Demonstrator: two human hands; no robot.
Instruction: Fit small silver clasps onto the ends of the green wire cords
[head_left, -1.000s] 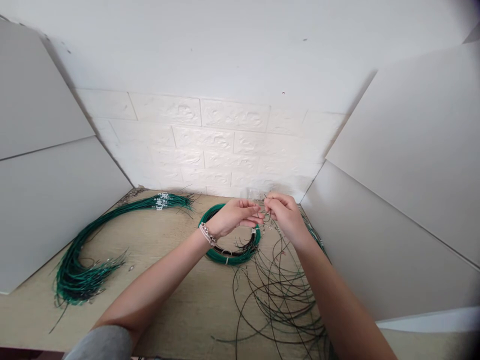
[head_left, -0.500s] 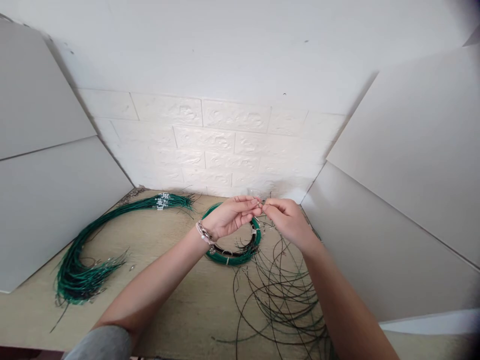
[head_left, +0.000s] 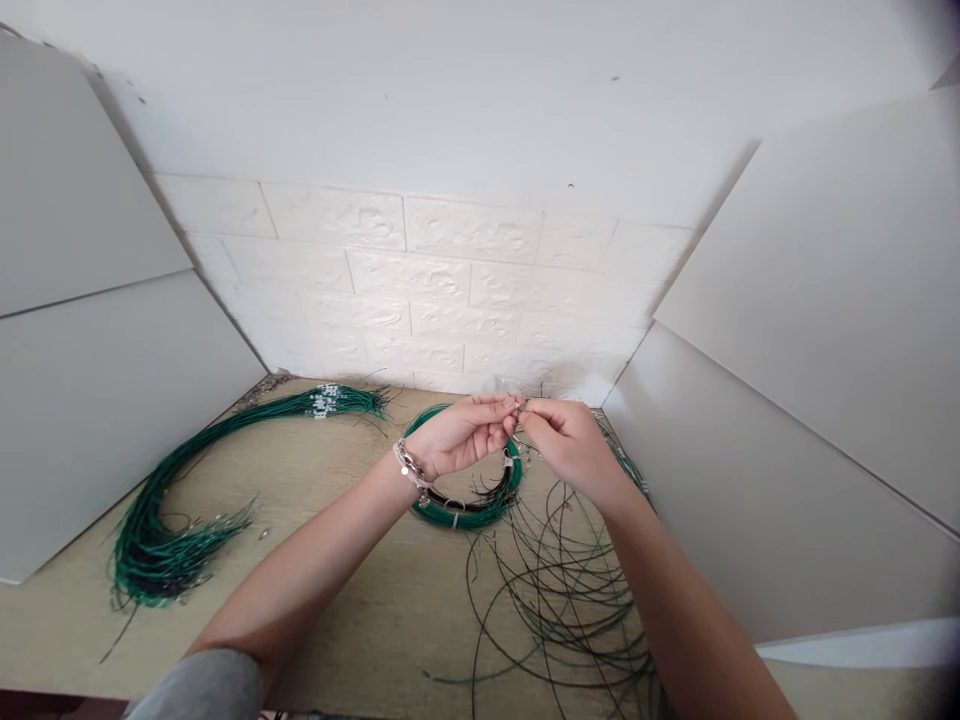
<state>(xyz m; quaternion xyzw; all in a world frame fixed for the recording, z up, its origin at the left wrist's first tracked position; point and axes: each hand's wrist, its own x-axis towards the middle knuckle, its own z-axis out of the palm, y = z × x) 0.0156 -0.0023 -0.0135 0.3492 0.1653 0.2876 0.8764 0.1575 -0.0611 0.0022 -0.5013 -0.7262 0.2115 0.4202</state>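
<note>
My left hand (head_left: 469, 432), with a bracelet at the wrist, pinches something too small to make out between thumb and forefinger. Against its fingertips, my right hand (head_left: 566, 440) is closed in a pinch too, and what it holds is hidden. Both hands are raised over the far part of the table. Below and behind my left hand lies a coil of green and black wire (head_left: 465, 520), bound with small ties. Loose dark wires (head_left: 562, 600) spread in wide loops between my forearms, nearer my right one.
A long bundle of green wires (head_left: 154, 520) with white tags (head_left: 325, 400) curves over the left of the wooden table (head_left: 360, 610). Grey panels (head_left: 112, 400) stand at left and right, and a white brick-patterned wall (head_left: 435, 270) closes the back.
My right hand has shifted slightly left, closer against my left fingertips. The fingers of my left hand have curled in a little. The wires on the table look the same.
</note>
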